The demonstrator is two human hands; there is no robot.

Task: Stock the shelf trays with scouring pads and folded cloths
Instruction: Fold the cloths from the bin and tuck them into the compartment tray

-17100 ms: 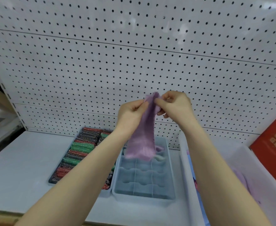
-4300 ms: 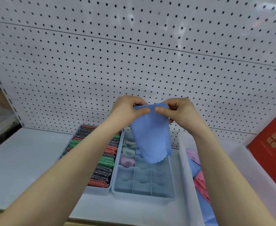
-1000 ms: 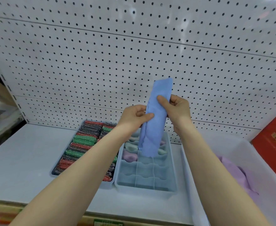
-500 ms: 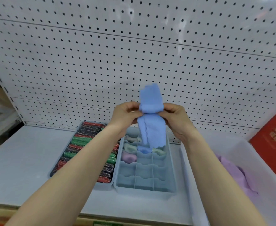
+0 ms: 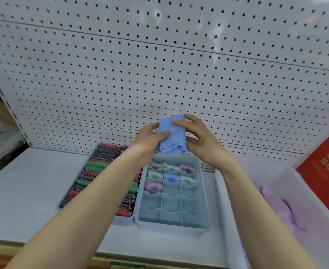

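Both hands pinch the blue cloth (image 5: pixel 172 135) between them: the left hand (image 5: pixel 150 141) clamps its lower left edge with thumb over fingers, and the right hand (image 5: pixel 197 138) presses its fingers on the top and right side. Half a second ago the cloth hung as a long strip with its top flopped over; now it is doubled into a short, thick packet, so the folding looks nearly done and the packet is about ready to go down.

Nearest, at 6 o'clock below the hands, the divided tray (image 5: pixel 172 224) has bare front cells; seven back cells hold folded cloths, the next free cell beside the purple one. At 8 o'clock the scouring pad tray (image 5: pixel 95 183) looks full, though the left forearm covers part of it. At 3 o'clock a clear bin (image 5: pixel 223 200) holds loose purple cloth (image 5: pixel 280 210), cut off by the frame. Farthest, the pegboard (image 5: pixel 159 74). The right thumb lies behind the packet, unseen.
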